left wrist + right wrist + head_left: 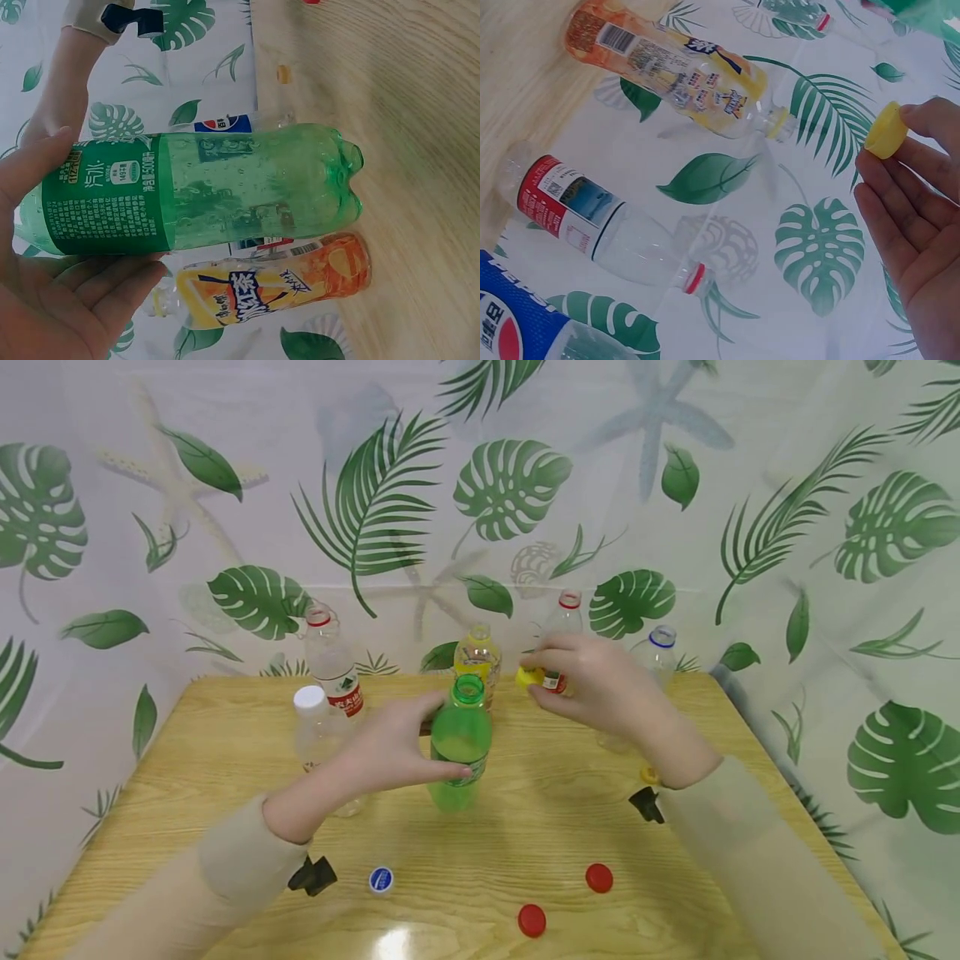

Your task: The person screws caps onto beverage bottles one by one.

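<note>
My left hand [386, 743] grips an uncapped green plastic soda bottle [461, 735], thumb on the near side and fingers behind. In the left wrist view the bottle's green label and ridged base show. Between thumb and fingertips, my right hand [600, 681] pinches a yellow bottle cap [887, 131], held to the right of the green bottle. Behind that bottle stands an iced tea bottle [480, 656] with a yellow neck ring and no cap. A water bottle with a red ring [566, 618] is partly hidden by my right hand.
At the left are a red-labelled water bottle [330, 656] and a white-capped bottle [311, 702]. A Pepsi bottle [510, 315] stands right. Loose on the table [465, 877] lie a blue cap [381, 880], two red caps [599, 877] and an orange cap [648, 775].
</note>
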The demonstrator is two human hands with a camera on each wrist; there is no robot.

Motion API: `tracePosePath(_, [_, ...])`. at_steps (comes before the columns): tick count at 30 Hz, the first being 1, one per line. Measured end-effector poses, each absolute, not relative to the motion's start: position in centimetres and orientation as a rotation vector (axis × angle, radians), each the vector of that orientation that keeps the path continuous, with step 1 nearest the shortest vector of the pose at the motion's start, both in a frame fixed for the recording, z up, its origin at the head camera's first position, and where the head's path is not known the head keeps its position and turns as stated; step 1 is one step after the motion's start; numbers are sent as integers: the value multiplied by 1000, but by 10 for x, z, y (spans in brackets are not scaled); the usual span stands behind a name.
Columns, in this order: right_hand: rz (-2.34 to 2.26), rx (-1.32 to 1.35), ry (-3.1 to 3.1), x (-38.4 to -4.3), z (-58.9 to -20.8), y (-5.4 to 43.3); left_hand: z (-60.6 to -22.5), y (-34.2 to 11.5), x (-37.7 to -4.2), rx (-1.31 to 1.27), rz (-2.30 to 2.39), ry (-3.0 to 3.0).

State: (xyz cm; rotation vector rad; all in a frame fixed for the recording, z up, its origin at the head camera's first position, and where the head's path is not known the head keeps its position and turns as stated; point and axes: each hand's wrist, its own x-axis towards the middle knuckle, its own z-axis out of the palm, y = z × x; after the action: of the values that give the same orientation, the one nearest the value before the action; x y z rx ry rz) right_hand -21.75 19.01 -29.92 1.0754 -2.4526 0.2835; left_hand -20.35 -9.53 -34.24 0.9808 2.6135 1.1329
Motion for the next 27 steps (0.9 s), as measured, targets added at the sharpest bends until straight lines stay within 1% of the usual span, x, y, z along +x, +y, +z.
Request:
tracePosePath(15, [305, 1146, -2351, -209, -282, 184, -381, -85, -209, 983, 1169, 2449])
tracePosePath(27, [300, 1186, -2265, -196, -273, 172, -392, -83, -211, 959, 1171, 2405])
